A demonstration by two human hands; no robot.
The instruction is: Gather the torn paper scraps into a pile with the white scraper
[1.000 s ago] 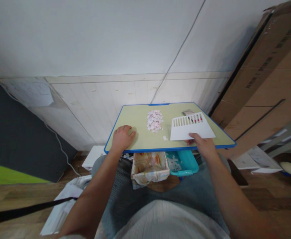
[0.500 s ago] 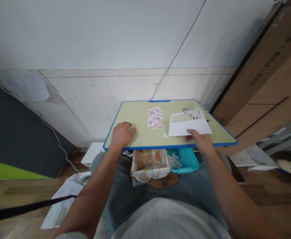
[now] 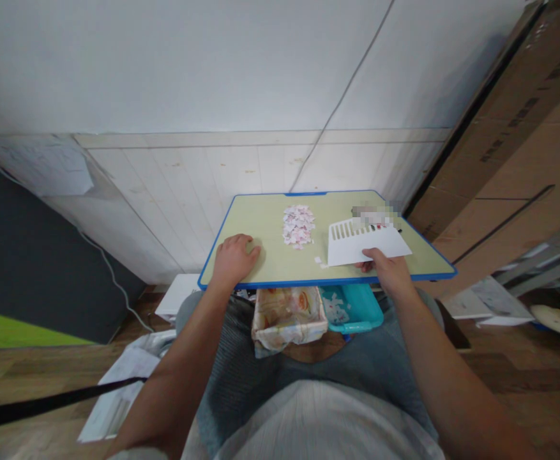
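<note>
My left hand (image 3: pixel 234 258) rests on the left side of the small blue-edged table (image 3: pixel 265 271), fingers loosely apart and holding nothing. In my right hand (image 3: pixel 385 267) is a white card with a row of slots (image 3: pixel 356 248), its near edge pinched between thumb and fingers. The card is over the table's right side. A pile of small pinkish-white paper pieces (image 3: pixel 299 226) lies at the table's middle. Two small white paper bits (image 3: pixel 318 260) lie by the card's left corner. Behind the card, a pixelated patch hides part of some items.
Below the table's front edge are a patterned cloth-lined basket (image 3: pixel 289 331) and a turquoise tray (image 3: pixel 363 316) with white scraps inside. Brown cardboard boxes (image 3: pixel 509 140) stand at the right. A white panelled wall (image 3: pixel 188 185) closes off the back.
My right hand and the slotted card have shifted slightly right and toward me. More of a second paper bit shows by the card's left corner. My left hand has stayed in place.
</note>
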